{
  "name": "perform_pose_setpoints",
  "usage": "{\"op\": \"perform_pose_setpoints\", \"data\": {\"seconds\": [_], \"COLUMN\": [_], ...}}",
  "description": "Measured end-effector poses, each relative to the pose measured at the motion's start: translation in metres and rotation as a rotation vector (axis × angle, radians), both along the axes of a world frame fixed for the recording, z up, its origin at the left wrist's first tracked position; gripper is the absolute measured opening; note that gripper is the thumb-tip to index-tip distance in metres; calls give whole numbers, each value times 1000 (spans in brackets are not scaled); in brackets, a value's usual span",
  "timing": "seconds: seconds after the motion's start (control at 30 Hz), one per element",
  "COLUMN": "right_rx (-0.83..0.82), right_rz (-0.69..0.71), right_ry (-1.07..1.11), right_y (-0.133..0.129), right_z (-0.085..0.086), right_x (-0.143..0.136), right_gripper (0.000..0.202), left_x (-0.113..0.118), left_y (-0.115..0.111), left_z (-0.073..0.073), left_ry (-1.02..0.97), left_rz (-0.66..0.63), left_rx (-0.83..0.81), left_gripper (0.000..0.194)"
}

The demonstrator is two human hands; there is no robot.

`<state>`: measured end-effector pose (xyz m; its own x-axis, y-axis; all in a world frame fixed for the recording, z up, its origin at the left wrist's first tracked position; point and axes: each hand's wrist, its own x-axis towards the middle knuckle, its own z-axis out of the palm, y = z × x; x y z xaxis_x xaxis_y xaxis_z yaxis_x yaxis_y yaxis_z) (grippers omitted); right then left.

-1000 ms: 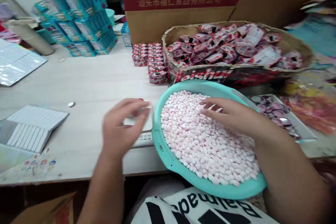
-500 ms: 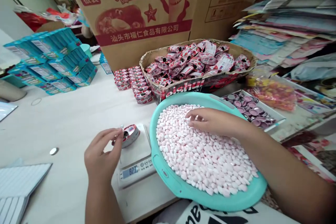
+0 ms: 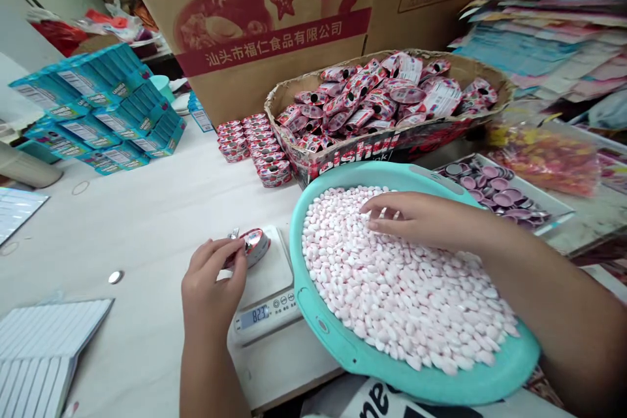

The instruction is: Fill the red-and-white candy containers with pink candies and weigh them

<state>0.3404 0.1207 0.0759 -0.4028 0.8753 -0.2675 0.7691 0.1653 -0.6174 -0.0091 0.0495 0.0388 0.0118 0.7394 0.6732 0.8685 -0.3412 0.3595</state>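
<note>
My left hand [image 3: 215,274] has thumb and forefinger closed on the near end of a small oval candy tin [image 3: 257,245]. The tin, red and white on top, is on the pan of a white digital scale [image 3: 267,317] that reads about 823. What lies right between those fingertips is partly hidden. My right hand [image 3: 399,215] hovers low over the pale pink and white candies [image 3: 392,287], fingers curved and apart, their tips close to the pieces. A turquoise basin [image 3: 337,349] holds these candies.
Behind the basin, a cut carton [image 3: 372,150] is full of similar tins. More tins [image 3: 272,173] stand stacked left of it. At right is a tray of pink round caps [image 3: 502,199]; a loose cap [image 3: 115,277] lies at left. Blue boxes [image 3: 115,114] are piled at back left.
The view has shifted, so the table's contents appear further right. My left hand stays at the tin, and my right hand remains over the candies. The scale reading looks the same.
</note>
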Motion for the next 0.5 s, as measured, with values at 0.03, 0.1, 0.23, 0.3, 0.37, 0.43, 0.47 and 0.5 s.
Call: {"op": "perform_pose_setpoints", "data": {"seconds": [0.03, 0.1, 0.23, 0.3, 0.37, 0.43, 0.47, 0.5], "right_rx": [-4, -11, -7, -2, 3, -7, -18, -27], "right_rz": [6, 12, 12, 19, 24, 19, 18, 22], "right_ry": [2, -1, -6, 1, 11, 12, 8, 4], "right_y": [0, -1, -3, -3, -3, -2, -2, -1], "right_z": [0, 1, 5, 5, -1, -10, -14, -19], "right_x": [0, 0, -2, -2, 0, 3, 5, 7], "right_gripper": [40, 39, 38, 39, 41, 46, 48, 50], "left_x": [0, -1, -7, -3, 15, 48, 68, 89], "left_y": [-1, -1, 4, 5, -3, -18, -26, -34], "left_z": [0, -1, -5, 0, 13, 28, 34, 39], "left_ry": [-1, 4, 43, 66, 65, 41, 52, 68], "left_rz": [4, 12, 22, 23, -39, -178, -229, -243], "left_rx": [-14, -20, 93, 226, 266, 126, 30, -72], "left_gripper": [12, 11, 15, 20, 23, 19, 15, 12]}}
